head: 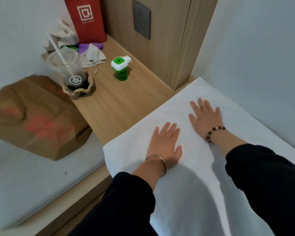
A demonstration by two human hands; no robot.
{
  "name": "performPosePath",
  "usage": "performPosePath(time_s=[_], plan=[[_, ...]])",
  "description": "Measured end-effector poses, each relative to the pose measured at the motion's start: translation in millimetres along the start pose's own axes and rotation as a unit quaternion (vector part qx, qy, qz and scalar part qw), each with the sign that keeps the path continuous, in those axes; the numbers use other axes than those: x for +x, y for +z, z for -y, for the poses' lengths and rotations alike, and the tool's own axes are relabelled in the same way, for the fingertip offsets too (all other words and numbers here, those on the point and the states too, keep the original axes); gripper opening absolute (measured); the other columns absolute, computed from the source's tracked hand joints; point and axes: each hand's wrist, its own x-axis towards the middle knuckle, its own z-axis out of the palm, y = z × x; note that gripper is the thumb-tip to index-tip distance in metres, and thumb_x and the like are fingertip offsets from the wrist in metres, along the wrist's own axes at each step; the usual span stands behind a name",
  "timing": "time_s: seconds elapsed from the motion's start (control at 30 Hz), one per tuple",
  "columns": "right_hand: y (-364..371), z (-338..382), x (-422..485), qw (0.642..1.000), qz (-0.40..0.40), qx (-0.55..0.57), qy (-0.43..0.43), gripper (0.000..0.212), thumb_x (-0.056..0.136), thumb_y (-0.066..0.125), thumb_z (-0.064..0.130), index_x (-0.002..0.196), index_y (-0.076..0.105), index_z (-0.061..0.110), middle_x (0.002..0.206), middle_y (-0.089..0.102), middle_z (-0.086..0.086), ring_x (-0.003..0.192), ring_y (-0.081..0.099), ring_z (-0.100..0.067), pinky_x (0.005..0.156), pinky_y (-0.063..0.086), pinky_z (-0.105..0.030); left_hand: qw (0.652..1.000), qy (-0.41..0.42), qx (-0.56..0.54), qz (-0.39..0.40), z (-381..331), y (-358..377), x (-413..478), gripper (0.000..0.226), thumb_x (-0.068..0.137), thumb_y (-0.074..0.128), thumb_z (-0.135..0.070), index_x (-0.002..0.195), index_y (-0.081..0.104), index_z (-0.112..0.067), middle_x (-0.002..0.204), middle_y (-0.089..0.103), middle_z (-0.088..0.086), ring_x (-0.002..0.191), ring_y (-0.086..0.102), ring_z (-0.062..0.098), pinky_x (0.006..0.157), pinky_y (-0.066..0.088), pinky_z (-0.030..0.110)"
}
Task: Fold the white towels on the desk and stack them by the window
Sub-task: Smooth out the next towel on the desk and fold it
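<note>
Two palms down: left hand [165, 142] and right hand [206, 114], fingers straight and spread
Under them: white towel [175, 106], lying flat
Towel's place: wooden desk [119, 103]

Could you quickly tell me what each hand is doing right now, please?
Left hand: open, fingers straight, pressing flat on the white towel.
Right hand: open, fingers spread, also flat on the towel.

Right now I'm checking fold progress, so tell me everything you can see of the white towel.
The white towel is plain, soft-looking cloth lying flat on the wooden desk, its left edge thick and rounded, as if doubled over. The left hand and right hand press on it with straight fingers. Its right side runs along the pale wall.
</note>
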Motion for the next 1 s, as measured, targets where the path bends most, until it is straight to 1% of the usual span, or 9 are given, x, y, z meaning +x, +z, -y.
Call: performPosePath(time_s=[0.17, 0.33, 0.5, 0.57, 0.63, 0.7, 0.8, 0.87, 1.0], plan=[[-15, 11, -9, 0.995, 0.027, -0.040, 0.086, 0.060, 0.098, 0.008, 0.046, 0.152, -0.006, 0.023, 0.159, -0.013, -0.006, 0.147, -0.010, -0.025, 0.116, -0.003, -0.052, 0.993, -0.102, 0.054, -0.013, 55, 2, -25, 0.061, 0.096, 0.014, -0.051, 0.150, -0.008, -0.031, 0.158, -0.015, -0.007, 0.145, -0.015, 0.018, 0.115, -0.008, 0.045], [0, 93, -54, 0.977, -0.020, 0.013, -0.210, 0.058, 0.099, 0.015, 0.043, 0.152, 0.002, 0.022, 0.160, -0.009, -0.004, 0.146, -0.010, -0.021, 0.116, -0.004, -0.045, 0.983, -0.167, 0.045, -0.056, 95, -1, -57, 0.059, 0.097, 0.018, -0.047, 0.151, 0.010, -0.025, 0.159, 0.009, 0.003, 0.145, 0.001, 0.024, 0.116, 0.005, 0.046], [21, 116, -68, 0.974, 0.005, -0.012, -0.226, 0.059, 0.095, 0.006, 0.050, 0.151, -0.002, 0.034, 0.159, -0.013, 0.006, 0.146, -0.014, -0.014, 0.115, -0.008, -0.046, 0.943, -0.285, -0.119, -0.126, 115, 22, -106, 0.059, 0.099, 0.025, -0.045, 0.152, 0.009, -0.026, 0.160, -0.001, 0.004, 0.146, -0.003, 0.024, 0.117, 0.007, 0.046], [22, 116, -68, 0.975, -0.008, -0.012, -0.220, 0.061, 0.092, 0.001, 0.051, 0.151, -0.001, 0.035, 0.160, -0.010, 0.007, 0.146, -0.012, -0.013, 0.115, -0.007, -0.046, 0.890, -0.283, -0.313, -0.172, 108, 31, -116, 0.062, 0.099, 0.031, -0.041, 0.152, 0.003, -0.023, 0.160, 0.002, 0.002, 0.146, 0.009, 0.022, 0.118, 0.014, 0.040], [23, 118, -67, 0.976, -0.009, -0.013, -0.218, 0.063, 0.090, 0.001, 0.051, 0.151, 0.002, 0.034, 0.160, -0.007, 0.007, 0.146, -0.009, -0.013, 0.115, -0.005, -0.047, 0.772, -0.306, -0.528, -0.177, 101, 32, -117, 0.065, 0.100, 0.035, -0.038, 0.152, 0.000, -0.023, 0.158, 0.014, -0.001, 0.142, 0.023, 0.020, 0.112, 0.020, 0.030], [23, 121, -68, 0.979, -0.015, -0.003, -0.204, 0.061, 0.092, 0.008, 0.045, 0.150, 0.012, 0.029, 0.160, -0.001, 0.005, 0.147, -0.004, -0.013, 0.116, -0.002, -0.048, 0.677, -0.347, -0.632, -0.150, 109, 29, -114, 0.060, 0.099, 0.040, -0.035, 0.151, 0.011, -0.023, 0.153, 0.028, 0.001, 0.135, 0.034, 0.023, 0.111, 0.026, 0.032], [23, 131, -68, 0.987, -0.048, 0.005, -0.153, 0.052, 0.093, 0.022, 0.028, 0.144, 0.028, 0.019, 0.160, 0.010, 0.001, 0.146, 0.005, -0.016, 0.116, 0.001, -0.049, 0.585, -0.312, -0.738, -0.128, 138, 30, -112, 0.059, 0.095, 0.052, -0.013, 0.147, 0.025, -0.015, 0.148, 0.037, 0.007, 0.131, 0.041, 0.025, 0.109, 0.034, 0.037], [21, 145, -68, 0.988, -0.065, -0.016, -0.136, 0.048, 0.092, 0.031, 0.020, 0.139, 0.032, 0.015, 0.158, 0.012, -0.005, 0.146, 0.006, -0.021, 0.115, 0.001, -0.049, 0.604, -0.302, -0.733, -0.079, 159, 27, -116, 0.059, 0.091, 0.057, -0.006, 0.143, 0.030, -0.013, 0.143, 0.043, 0.011, 0.131, 0.041, 0.028, 0.110, 0.032, 0.039], [-1, 189, -60, 0.971, -0.040, 0.116, -0.205, 0.055, 0.078, 0.046, 0.003, 0.132, 0.040, 0.016, 0.144, 0.034, -0.005, 0.138, 0.021, -0.025, 0.115, 0.007, -0.042, 0.763, -0.240, -0.598, 0.062, 187, 21, -126, 0.036, 0.083, 0.070, -0.023, 0.115, 0.054, -0.022, 0.112, 0.064, -0.003, 0.111, 0.057, 0.020, 0.097, 0.043, 0.033]])
